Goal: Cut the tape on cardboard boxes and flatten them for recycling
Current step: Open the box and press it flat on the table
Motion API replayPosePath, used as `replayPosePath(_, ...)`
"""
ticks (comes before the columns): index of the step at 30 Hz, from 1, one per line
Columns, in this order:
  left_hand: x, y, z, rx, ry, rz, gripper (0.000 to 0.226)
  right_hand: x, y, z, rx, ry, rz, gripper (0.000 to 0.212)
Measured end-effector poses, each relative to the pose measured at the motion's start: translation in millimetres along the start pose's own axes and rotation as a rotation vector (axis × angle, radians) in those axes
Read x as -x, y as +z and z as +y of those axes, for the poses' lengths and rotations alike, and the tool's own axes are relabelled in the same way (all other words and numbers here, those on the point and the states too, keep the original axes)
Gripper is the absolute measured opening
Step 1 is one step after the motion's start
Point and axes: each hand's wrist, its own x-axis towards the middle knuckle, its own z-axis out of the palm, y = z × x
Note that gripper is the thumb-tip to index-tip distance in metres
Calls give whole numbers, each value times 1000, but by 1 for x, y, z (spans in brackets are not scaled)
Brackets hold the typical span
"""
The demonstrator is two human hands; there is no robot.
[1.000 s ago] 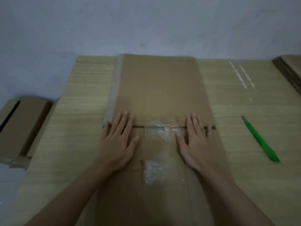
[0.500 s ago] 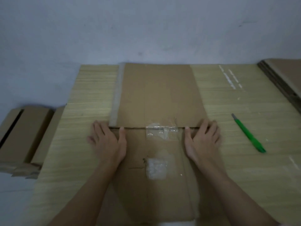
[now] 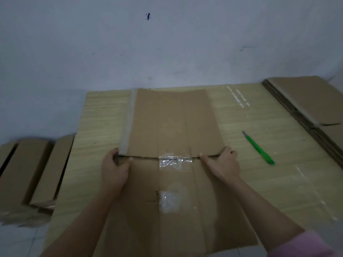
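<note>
The flattened cardboard box [image 3: 172, 125] lies at the centre of the wooden table [image 3: 100, 127], its long axis running from 12 o'clock at the wall down to 6 o'clock at my body. A horizontal slit crosses the box at mid-length, and both of my hands are placed at that slit. My left hand [image 3: 115, 167] grips the near panel at the box's 9 o'clock edge, fingers curled over the edge and thumb on top. My right hand [image 3: 225, 164] grips the same panel at the 3 o'clock edge, fingers wrapped at the side, thumb lying along the slit. The hands are well apart, one at each side edge. Between them, a patch of clear tape [image 3: 175, 161] bridges the slit; a second crumpled tape patch [image 3: 169, 201] sits on the near panel toward 6 o'clock. A pale strip runs along the far panel's left edge. At 3 o'clock, the green utility knife [image 3: 259, 148] lies on the table, apart from the box and from my right hand, with bare wood on both sides of it. At 2 o'clock, a stack of flattened cardboard [image 3: 304, 101] rests along the table's right edge. At 9 o'clock, off the table's left edge, unflattened boxes [image 3: 31, 171] stand on the floor. Bare table surface is available left of the box toward 10 o'clock.
</note>
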Motion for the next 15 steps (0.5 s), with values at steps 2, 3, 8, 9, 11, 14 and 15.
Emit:
replayPosePath(2,-2,-2,7,101,-14,-41,38,5,-9,-4,-38,-8,62,69)
replayPosePath(3,-2,-2,12,144,-20,-62,34,7,-14,-6,-53,-19,94,60)
replayPosePath(8,5,6,41,140,-52,5,28,16,-42,-4,-94,-54,251,23)
replayPosePath(9,7,7,50,157,-42,14,29,17,-50,0,-94,-59,277,22)
replayPosePath(11,12,9,69,185,-4,-7,34,17,-70,10,-113,-77,335,18)
replayPosePath(14,25,19,105,228,89,-55,40,13,-100,32,-182,-112,434,13)
replayPosePath(15,30,25,119,255,124,-71,40,9,-110,40,-208,-123,466,12)
